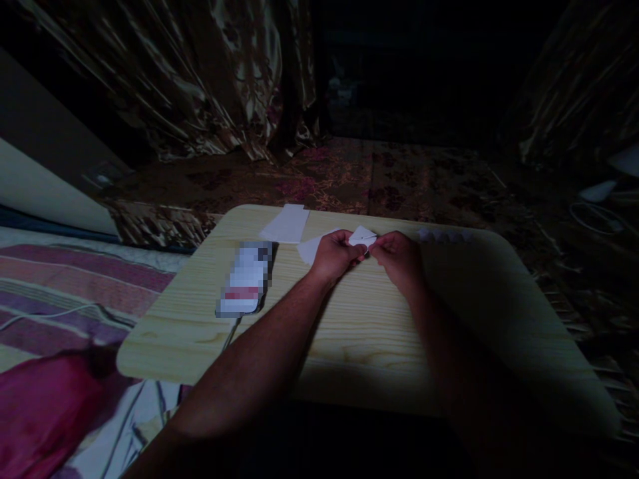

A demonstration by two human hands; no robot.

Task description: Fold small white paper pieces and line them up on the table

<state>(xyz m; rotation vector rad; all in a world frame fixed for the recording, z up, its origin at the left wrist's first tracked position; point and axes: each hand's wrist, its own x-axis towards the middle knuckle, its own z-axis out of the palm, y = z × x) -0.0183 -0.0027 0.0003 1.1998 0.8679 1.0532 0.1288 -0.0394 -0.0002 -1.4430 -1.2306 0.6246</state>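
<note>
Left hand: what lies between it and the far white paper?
In the head view, another sheet, partly hidden by the left hand, lies between that hand and the far paper.

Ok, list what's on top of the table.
On the table: a phone, a cable, white papers, a row of small pale pieces. Left hand and right hand hold folded paper. Whatever these cover is hidden.

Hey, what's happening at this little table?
A person is working on a small folded piece of white paper. The left hand holds it, while the right hand has its fingertips at the paper's right edge. Behind and left lie white sheets; a row of small pale pieces sits to the right. A phone lies on the left side of the table.
</note>
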